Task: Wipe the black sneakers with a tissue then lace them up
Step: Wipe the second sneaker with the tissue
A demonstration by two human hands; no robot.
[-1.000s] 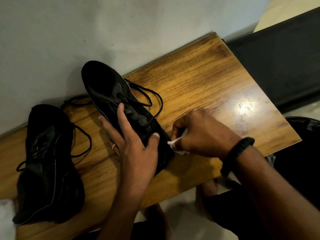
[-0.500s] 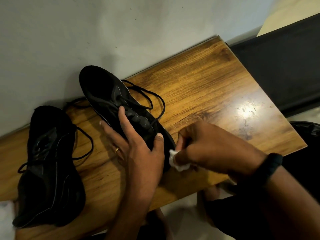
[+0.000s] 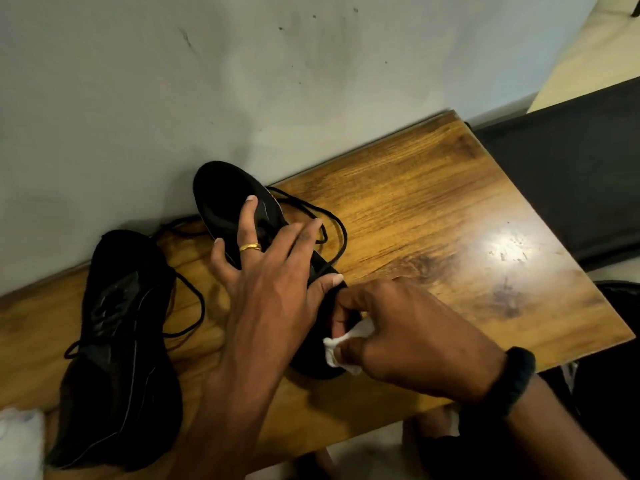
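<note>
One black sneaker lies slantwise on the wooden bench, heel towards the wall, its loose laces spilling to the right. My left hand presses down on its top with spread, straight fingers, the thumb on the right side near the toe. My right hand pinches a crumpled white tissue against the toe of that sneaker. The second black sneaker lies to the left, untouched, with its laces loose.
A grey wall runs right behind the bench. Something white sits at the bench's near left corner. A black surface adjoins the bench's right end. My knees are below the front edge.
My left hand slid up the sneaker towards the heel and its fingers spread out. My right hand moved the tissue down and round the toe. The view shifted slightly.
</note>
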